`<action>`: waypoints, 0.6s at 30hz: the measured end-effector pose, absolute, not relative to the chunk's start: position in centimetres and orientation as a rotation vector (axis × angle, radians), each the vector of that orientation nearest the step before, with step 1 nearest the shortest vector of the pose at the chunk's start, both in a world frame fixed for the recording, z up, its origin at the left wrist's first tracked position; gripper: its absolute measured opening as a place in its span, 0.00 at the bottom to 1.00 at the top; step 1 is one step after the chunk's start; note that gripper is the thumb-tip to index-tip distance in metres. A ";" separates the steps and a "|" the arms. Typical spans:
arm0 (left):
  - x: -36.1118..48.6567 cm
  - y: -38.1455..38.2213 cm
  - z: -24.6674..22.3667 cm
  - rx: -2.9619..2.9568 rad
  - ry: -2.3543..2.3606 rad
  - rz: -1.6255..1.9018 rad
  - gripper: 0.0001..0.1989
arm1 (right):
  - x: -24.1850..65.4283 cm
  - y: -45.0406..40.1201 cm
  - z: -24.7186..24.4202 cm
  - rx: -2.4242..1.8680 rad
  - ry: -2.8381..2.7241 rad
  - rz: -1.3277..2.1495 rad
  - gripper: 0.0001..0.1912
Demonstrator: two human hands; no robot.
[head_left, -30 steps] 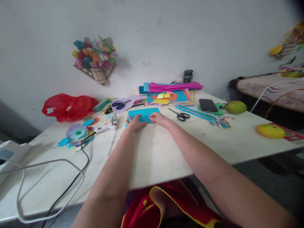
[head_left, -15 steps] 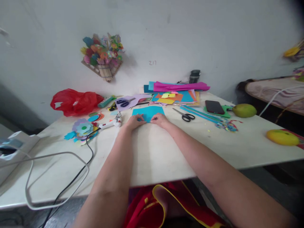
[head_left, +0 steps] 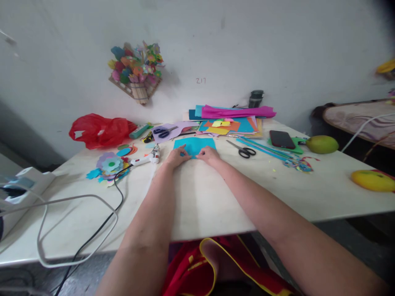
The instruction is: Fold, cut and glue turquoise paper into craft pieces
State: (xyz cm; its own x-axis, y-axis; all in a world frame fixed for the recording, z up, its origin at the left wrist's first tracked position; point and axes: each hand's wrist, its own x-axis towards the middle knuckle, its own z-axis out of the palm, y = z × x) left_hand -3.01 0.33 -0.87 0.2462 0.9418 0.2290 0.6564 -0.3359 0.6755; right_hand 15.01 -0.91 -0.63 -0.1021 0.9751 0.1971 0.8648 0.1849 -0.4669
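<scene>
A sheet of blue paper [head_left: 197, 144] lies on the white table in front of me. My left hand [head_left: 177, 157] grips its near left edge, fingers curled around it. On the near right edge, my right hand [head_left: 208, 156] pinches the same sheet between thumb and fingers. Black-handled scissors [head_left: 246, 152] rest just right of the paper. To the left of my left hand lies a white glue gun [head_left: 146, 158] with a black cord. Past it sits a pile of paper flower cut-outs [head_left: 110, 166].
Behind the paper are coloured sheets [head_left: 231, 126], a magenta roll [head_left: 237, 112] and purple-handled scissors [head_left: 163, 132]. A red plastic bag [head_left: 100, 131] stands back left. A phone [head_left: 282, 139], thin blue strips [head_left: 262, 149] and two mangoes [head_left: 322, 144] lie right. Looped cables [head_left: 77, 198] cross the left side.
The view has shifted slightly, so everything sits a little further right. Both hands keep hold of the blue paper's near edge, with barely any movement.
</scene>
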 end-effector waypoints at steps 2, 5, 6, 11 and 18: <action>-2.8 0.3 -0.7 2.099 1.481 0.829 0.08 | 15.0 -0.9 -0.6 -1.742 -2.006 0.318 0.11; -2.6 0.4 -0.5 2.149 1.510 0.794 0.07 | 14.8 -0.9 -0.6 -1.767 -1.998 0.310 0.12; -2.5 0.5 -0.5 2.168 1.522 0.779 0.07 | 14.8 -0.8 -0.6 -1.781 -1.993 0.305 0.12; -2.2 0.6 -0.4 2.148 1.715 0.651 0.09 | 14.6 -0.8 -0.1 -1.835 -2.012 0.315 0.12; -1.6 -0.3 0.5 2.074 2.008 0.385 0.13 | 14.7 -0.4 0.8 -1.875 -2.100 0.378 0.13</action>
State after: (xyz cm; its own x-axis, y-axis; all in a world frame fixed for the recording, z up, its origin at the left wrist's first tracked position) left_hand -1.60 -0.31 0.51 0.0273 0.9992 0.0291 0.9391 -0.0356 0.3418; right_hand 14.68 -0.38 0.76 -0.1032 0.9935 0.0476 0.9147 0.1136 -0.3879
